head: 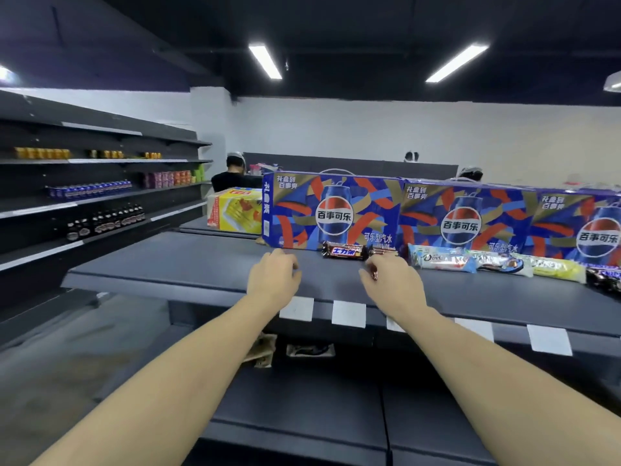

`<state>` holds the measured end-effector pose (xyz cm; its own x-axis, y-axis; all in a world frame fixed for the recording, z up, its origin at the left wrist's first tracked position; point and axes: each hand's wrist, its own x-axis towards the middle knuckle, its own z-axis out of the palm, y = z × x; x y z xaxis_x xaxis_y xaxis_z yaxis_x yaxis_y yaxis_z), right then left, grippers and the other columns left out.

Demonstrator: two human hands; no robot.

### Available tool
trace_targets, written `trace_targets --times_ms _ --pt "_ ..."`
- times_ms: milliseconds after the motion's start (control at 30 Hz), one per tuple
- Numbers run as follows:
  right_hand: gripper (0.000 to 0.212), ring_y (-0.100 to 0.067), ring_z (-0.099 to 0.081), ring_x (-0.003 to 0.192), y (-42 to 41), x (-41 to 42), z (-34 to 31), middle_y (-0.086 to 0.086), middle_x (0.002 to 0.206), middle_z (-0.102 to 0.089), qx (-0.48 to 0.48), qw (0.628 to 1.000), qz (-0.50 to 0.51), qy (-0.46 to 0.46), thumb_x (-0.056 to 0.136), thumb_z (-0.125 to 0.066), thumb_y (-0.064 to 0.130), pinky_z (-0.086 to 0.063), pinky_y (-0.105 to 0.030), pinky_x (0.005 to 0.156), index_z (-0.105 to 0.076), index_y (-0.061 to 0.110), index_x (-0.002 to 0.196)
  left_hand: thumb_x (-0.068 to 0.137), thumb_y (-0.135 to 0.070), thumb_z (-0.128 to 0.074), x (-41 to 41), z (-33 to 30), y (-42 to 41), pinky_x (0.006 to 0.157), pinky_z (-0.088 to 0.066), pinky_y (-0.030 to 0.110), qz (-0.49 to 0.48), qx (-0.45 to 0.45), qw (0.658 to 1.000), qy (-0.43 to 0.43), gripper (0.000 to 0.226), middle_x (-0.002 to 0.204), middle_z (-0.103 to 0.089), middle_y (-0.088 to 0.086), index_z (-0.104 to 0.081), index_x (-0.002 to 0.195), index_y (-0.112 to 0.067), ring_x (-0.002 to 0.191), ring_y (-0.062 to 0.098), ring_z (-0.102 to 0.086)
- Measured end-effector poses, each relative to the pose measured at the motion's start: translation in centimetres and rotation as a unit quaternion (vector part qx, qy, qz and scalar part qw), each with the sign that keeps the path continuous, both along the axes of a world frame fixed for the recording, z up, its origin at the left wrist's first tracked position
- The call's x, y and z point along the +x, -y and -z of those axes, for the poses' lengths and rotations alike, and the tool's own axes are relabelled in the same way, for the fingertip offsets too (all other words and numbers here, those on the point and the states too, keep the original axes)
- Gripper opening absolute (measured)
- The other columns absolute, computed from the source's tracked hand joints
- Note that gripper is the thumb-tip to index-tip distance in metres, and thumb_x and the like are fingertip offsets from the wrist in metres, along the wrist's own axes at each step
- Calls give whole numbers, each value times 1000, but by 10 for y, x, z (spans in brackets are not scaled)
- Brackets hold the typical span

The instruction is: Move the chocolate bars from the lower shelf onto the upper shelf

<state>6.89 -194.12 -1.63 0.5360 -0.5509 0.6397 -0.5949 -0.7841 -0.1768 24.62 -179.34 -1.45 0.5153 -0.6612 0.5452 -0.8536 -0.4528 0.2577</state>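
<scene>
The upper shelf [188, 267] is a dark flat board at chest height. On it, in front of the Pepsi cartons, lies a brown Snickers bar [344, 251]. Right of it runs a row of Dove bars: a blue-white one [443, 259], a pale one [504, 263], a yellow one [559, 270] and a dark one [605, 277]. My right hand [391, 282] rests on the shelf with its fingers closed on a dark red-edged bar [383, 252] just right of the Snickers. My left hand [274, 275] hovers left of the Snickers, fingers loosely bent, holding nothing. Below, brownish packets [263, 351] and another packet [311, 349] lie on the lower shelf [302, 405].
Three blue Pepsi cartons [332, 210] stand along the back of the upper shelf, with a yellow box [235, 208] to their left. White price tags [348, 314] hang on the shelf's front edge. A rack of cans and bottles [100, 193] stands at the left. People work behind the cartons.
</scene>
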Motion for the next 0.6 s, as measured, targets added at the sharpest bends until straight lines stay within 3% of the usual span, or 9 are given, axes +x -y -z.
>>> trace_targets --times_ms 100,233,333,433,600 --pt "32 -22 -58 100 -29 -11 8 0 107 -63 -3 999 -26 26 94 -53 42 -48 -37 82 -65 19 113 96 -27 -52 -28 7 -30 74 -46 33 0 -24 1000 17 22 108 -57 2 -66 111 -18 101 23 -55" --pt "21 -19 -57 78 -74 -22 21 2 88 -57 22 996 -65 57 95 -54 39 -48 -34 66 -58 19 91 94 -27 -51 -60 16 -69 67 -43 31 -16 -12 999 31 16 96 -62 -1 -64 98 -18 90 22 -58" --pt "19 -18 -55 70 -101 -27 37 5 82 -55 63 994 -77 34 95 -52 38 -48 -35 62 -50 21 87 92 -29 -51 -74 31 -95 65 -40 30 -37 14 999 5 14 88 -62 -3 -58 86 -20 85 22 -59" --pt "16 -17 -57 77 -122 -28 59 7 87 -58 100 991 -89 7 94 -53 39 -50 -35 68 -54 23 95 92 -30 -51 -82 55 -117 68 -39 30 -40 35 998 -17 12 92 -60 -6 -60 90 -23 87 19 -59" --pt "36 -17 -60 97 -145 -24 103 5 112 -59 159 981 -102 -46 92 -54 41 -53 -36 79 -54 25 124 92 -32 -53 -82 101 -140 77 -47 34 -34 77 995 -45 22 105 -59 -3 -65 108 -23 97 21 -58"
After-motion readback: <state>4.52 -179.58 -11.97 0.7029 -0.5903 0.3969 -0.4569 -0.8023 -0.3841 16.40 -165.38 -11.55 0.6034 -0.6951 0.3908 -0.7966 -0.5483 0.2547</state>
